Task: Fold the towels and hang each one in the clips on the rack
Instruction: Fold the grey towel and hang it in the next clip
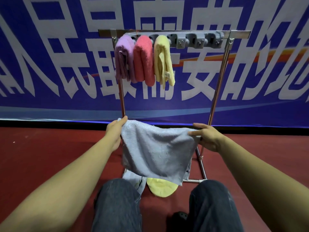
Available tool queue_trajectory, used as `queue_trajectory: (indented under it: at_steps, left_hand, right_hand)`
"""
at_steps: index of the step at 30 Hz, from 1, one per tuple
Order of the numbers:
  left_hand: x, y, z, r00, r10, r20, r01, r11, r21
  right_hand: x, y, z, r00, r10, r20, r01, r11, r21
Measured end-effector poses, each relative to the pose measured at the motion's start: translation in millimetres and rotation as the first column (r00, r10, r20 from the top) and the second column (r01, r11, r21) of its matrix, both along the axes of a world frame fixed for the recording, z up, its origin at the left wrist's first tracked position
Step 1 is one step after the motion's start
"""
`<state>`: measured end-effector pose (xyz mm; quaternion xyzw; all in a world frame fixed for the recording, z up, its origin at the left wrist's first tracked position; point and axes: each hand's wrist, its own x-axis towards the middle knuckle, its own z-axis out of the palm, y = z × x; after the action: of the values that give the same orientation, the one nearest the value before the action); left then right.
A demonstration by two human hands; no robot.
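Note:
A light blue towel (155,151) hangs spread between my hands, in front of the rack. My left hand (115,129) pinches its upper left corner and my right hand (207,136) grips its upper right edge. On the metal rack (217,91), a grey clip strip (197,38) holds three folded towels at its left end: purple (122,59), red (143,61) and yellow (163,61). The clips to the right of them hold nothing. On the floor under the blue towel lie a yellow towel (162,187) and a partly hidden pale one (133,180).
My knees in dark trousers (117,203) fill the bottom of the view, close to the rack's base bar (194,181). The floor is red carpet (50,148). A blue banner with large white characters (50,64) stands right behind the rack.

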<state>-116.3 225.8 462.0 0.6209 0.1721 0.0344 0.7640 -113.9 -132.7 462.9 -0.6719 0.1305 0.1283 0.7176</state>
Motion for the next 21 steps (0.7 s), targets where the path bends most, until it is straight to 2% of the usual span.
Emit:
queue_trajectory:
  at_steps: [2, 5, 9, 12, 17, 21]
  left_hand:
    - [0, 1, 0, 1.000, 0.006, 0.008, -0.006, 1.000, -0.002]
    - [-1, 7, -1, 1.000, 0.009, -0.012, -0.008, 0.998, 0.058]
    - [-2, 10, -3, 0.999, 0.049, -0.001, -0.049, 0.993, 0.105]
    - [-3, 11, -5, 0.997, 0.074, 0.023, -0.076, 0.989, 0.125]
    - [-4, 12, -5, 0.992, 0.121, 0.034, -0.125, 0.965, 0.232]
    - [-9, 11, -6, 0.995, 0.049, 0.088, -0.073, 0.951, 0.301]
  right_hand:
    - [1, 1, -7, 0.999, 0.012, 0.046, -0.006, 0.990, -0.142]
    - [3, -2, -15, 0.986, 0.043, 0.162, 0.031, 0.905, -0.425]
    - [5, -5, -13, 0.971, 0.083, 0.225, 0.067, 0.807, -0.587]
    - [8, -5, -8, 0.958, 0.074, 0.278, 0.112, 0.795, -0.597]
    - [14, -9, -7, 0.962, -0.012, 0.274, 0.152, 0.856, -0.493]
    - [14, -13, -4, 0.957, -0.049, 0.286, 0.176, 0.883, -0.436]
